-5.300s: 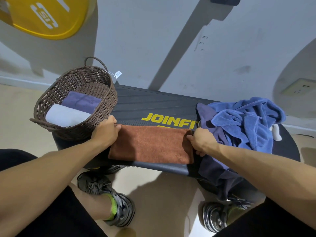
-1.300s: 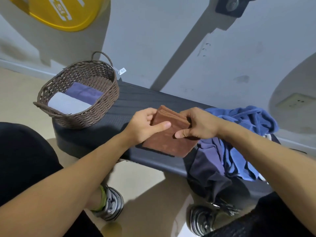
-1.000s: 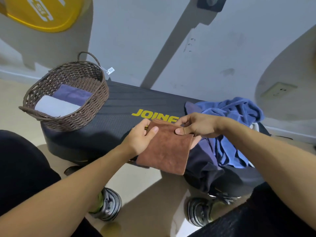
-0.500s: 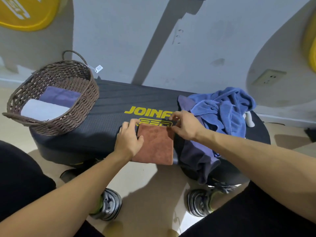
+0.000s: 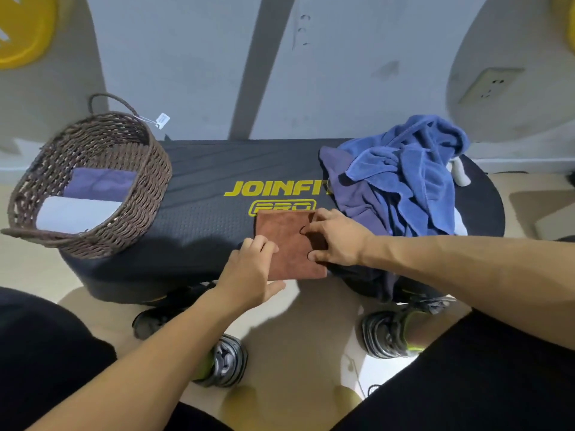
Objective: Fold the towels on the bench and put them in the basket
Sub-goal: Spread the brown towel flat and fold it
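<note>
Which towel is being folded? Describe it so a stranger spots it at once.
On the black bench, look at the front edge just below the yellow lettering, between the basket and the blue pile. The brown towel lies there, a flat folded square, the only brown one, under both hands.

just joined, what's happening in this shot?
A person is folding towels on a black bench. Both hands, left hand and right hand, rest on a brown towel folded to a small square at the bench's near edge. The wicker basket holds two folded towels. A blue and purple pile waits unfolded on the right.
</note>
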`<action>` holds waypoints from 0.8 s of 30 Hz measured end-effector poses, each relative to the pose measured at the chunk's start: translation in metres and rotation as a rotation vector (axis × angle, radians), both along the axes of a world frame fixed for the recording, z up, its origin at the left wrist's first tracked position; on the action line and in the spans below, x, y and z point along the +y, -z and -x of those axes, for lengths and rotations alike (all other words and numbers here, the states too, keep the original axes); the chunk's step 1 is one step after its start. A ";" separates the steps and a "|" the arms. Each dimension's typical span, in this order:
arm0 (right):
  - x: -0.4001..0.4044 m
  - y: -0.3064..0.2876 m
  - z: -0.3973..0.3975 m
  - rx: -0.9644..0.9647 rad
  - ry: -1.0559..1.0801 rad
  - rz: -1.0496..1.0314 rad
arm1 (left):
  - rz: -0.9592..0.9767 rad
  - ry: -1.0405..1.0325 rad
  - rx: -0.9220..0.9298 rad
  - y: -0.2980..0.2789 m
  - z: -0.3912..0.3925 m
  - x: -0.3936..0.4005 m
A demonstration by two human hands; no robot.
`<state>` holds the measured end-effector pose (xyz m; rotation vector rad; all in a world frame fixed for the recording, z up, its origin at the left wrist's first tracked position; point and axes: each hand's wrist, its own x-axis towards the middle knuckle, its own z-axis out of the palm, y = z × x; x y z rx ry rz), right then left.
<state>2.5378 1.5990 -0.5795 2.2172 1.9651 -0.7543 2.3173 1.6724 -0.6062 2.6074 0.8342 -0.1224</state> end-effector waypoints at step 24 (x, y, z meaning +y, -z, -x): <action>-0.004 -0.011 0.012 0.353 0.396 -0.133 | 0.402 -0.398 -0.314 -0.003 -0.007 0.032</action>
